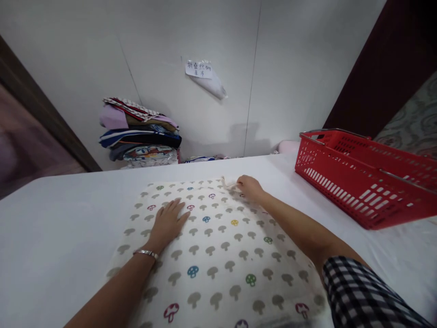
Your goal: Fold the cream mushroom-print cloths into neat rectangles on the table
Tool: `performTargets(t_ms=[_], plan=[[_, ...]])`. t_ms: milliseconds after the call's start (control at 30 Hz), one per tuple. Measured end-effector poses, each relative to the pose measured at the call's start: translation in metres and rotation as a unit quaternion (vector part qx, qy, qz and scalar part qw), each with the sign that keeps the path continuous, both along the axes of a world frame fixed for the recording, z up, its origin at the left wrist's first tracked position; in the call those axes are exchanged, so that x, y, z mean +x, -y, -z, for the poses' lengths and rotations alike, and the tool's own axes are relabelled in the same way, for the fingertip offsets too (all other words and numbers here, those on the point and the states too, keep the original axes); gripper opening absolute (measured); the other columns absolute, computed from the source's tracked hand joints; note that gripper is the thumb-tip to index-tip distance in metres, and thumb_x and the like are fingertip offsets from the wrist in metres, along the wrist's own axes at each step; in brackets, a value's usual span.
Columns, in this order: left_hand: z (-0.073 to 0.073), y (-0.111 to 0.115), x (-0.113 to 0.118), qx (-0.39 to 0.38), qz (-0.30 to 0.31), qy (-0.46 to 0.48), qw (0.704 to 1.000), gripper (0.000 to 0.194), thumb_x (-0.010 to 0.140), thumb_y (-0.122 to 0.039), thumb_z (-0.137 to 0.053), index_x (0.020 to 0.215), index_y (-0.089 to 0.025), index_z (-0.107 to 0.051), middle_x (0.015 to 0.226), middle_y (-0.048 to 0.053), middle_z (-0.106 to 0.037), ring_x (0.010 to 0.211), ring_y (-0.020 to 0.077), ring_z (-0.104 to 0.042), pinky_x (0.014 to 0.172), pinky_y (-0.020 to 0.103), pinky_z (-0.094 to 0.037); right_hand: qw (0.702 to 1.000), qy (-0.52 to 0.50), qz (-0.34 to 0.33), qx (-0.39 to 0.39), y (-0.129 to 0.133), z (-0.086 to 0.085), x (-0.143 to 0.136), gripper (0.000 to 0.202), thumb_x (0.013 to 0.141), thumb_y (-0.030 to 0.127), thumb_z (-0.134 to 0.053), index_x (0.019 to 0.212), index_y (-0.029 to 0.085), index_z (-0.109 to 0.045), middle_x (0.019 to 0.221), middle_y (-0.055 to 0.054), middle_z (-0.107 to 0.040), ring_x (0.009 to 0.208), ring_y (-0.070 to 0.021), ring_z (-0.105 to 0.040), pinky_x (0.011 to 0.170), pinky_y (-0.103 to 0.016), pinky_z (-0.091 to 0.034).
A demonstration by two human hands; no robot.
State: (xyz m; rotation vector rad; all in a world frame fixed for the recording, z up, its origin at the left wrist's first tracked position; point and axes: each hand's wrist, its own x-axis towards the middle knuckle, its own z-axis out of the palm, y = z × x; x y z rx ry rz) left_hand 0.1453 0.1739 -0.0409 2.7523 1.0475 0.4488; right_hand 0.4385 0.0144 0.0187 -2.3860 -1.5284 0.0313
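Mushroom-print cloth (218, 253) spread out, its cord (224, 183) in the fingers

The person's left hand (168, 224) lies flat on the left part of the cloth, fingers extended and gripping nothing. The right hand (250, 187), at the far right, has its fingers curled around the cord at the far edge; whether they also pinch fabric cannot be told.

The cloth rests on the near middle of the white worktop (64, 223). Spreading appears largely done: most of the print lies face up and fairly flat. No fold crosses the visible middle, while the far-right part looks loose and unsettled. The near edge is not clearly shown.

Farther out, a red basket (344, 182) stands on the right, and a stack of fabrics (139, 136) rises at the far left, against the wall (218, 123).
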Motion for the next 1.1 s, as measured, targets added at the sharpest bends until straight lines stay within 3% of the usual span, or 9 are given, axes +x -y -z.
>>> performTargets(t_ms=[133,200,333,400,467,600,700,833,1100], plan=[[-0.026,0.035,0.013,-0.057,0.012,0.129,0.99,0.039,0.086,-0.045,-0.043,0.105,-0.017,-0.063,0.12,0.012,-0.062,0.116,0.0335,-0.051,0.103,0.051,-0.035,0.983,0.124,-0.128,-0.046,0.02,0.007,-0.056,0.018,0.089,0.015,-0.044,0.094,0.018,-0.061,0.101,-0.01,-0.062,0.084,-0.0188,-0.056,0.065,-0.026,-0.039],[-0.038,0.064,0.029,-0.23,0.015,0.181,0.956,0.041,0.086,-0.052,-0.042,0.096,-0.019,-0.064,0.102,0.009,-0.067,0.097,0.0282,-0.06,0.088,0.044,-0.047,0.975,0.147,-0.16,-0.047,0.029,0.009,-0.073,0.017,0.088,0.014,-0.044,0.094,0.017,-0.06,0.099,-0.009,-0.061,0.083,-0.0183,-0.054,0.062,-0.025,-0.038],[-0.045,0.114,0.068,-0.658,-0.016,0.242,0.713,0.054,0.081,-0.064,-0.046,0.094,-0.014,-0.062,0.091,0.013,-0.068,0.076,0.0222,-0.065,0.071,0.036,-0.052,0.979,0.121,-0.165,-0.02,0.04,0.007,-0.093,0.018,0.091,0.018,-0.042,0.092,0.017,-0.06,0.094,-0.008,-0.061,0.077,-0.0162,-0.053,0.059,-0.025,-0.037],[-0.04,0.124,0.081,-0.718,-0.014,0.311,0.622,0.052,0.08,-0.062,-0.052,0.092,-0.013,-0.062,0.088,0.013,-0.068,0.077,0.0205,-0.065,0.073,0.034,-0.052,0.979,0.1,-0.175,-0.001,0.044,0.003,-0.102,0.021,0.092,0.021,-0.041,0.095,0.018,-0.062,0.095,-0.008,-0.062,0.078,-0.0169,-0.054,0.06,-0.026,-0.038],[-0.033,0.127,0.086,-0.718,-0.029,0.374,0.586,0.041,0.08,-0.054,-0.059,0.085,-0.013,-0.061,0.081,0.01,-0.068,0.074,0.0192,-0.064,0.073,0.033,-0.053,0.978,0.065,-0.2,0.003,0.046,0.0,-0.106,0.023,0.092,0.023,-0.041,0.096,0.021,-0.064,0.096,-0.006,-0.063,0.082,-0.0178,-0.056,0.065,-0.026,-0.041],[-0.021,0.125,0.081,-0.713,-0.061,0.404,0.57,0.02,0.08,-0.033,-0.064,0.082,-0.014,-0.061,0.079,0.008,-0.069,0.073,0.0171,-0.065,0.077,0.03,-0.054,0.965,-0.077,-0.252,0.003,0.04,-0.005,-0.073,0.026,0.092,0.026,-0.042,0.091,0.029,-0.068,0.096,0.002,-0.068,0.087,-0.015,-0.06,0.077,-0.025,-0.046],[-0.019,0.126,0.077,-0.718,-0.074,0.399,0.566,0.02,0.081,-0.029,-0.065,0.093,-0.014,-0.062,0.095,0.011,-0.071,0.08,0.0171,-0.067,0.081,0.03,-0.054,0.995,-0.065,-0.049,0.055,0.024,-0.005,-0.012,0.029,0.092,0.021,-0.041,0.098,0.02,-0.069,0.105,-0.005,-0.068,0.098,-0.0172,-0.06,0.084,-0.026,-0.044],[-0.019,0.126,0.079,-0.711,-0.081,0.395,0.576,0.025,0.081,-0.029,-0.065,0.098,-0.011,-0.061,0.102,0.015,-0.07,0.079,0.0174,-0.067,0.08,0.031,-0.056,0.986,-0.027,0.161,-0.046,0.007,0.008,0.056,0.027,0.089,0.029,-0.05,0.103,0.015,-0.068,0.113,-0.013,-0.065,0.105,-0.0226,-0.058,0.083,-0.028,-0.043],[-0.02,0.128,0.078,-0.71,-0.076,0.402,0.573,0.023,0.082,-0.03,-0.064,0.095,-0.011,-0.063,0.097,0.015,-0.07,0.078,0.0182,-0.067,0.075,0.03,-0.056,0.983,-0.044,0.173,-0.041,-0.005,0.021,0.066,0.025,0.085,0.022,-0.047,0.093,0.015,-0.069,0.098,-0.009,-0.07,0.091,-0.0208,-0.061,0.07,-0.025,-0.042]])
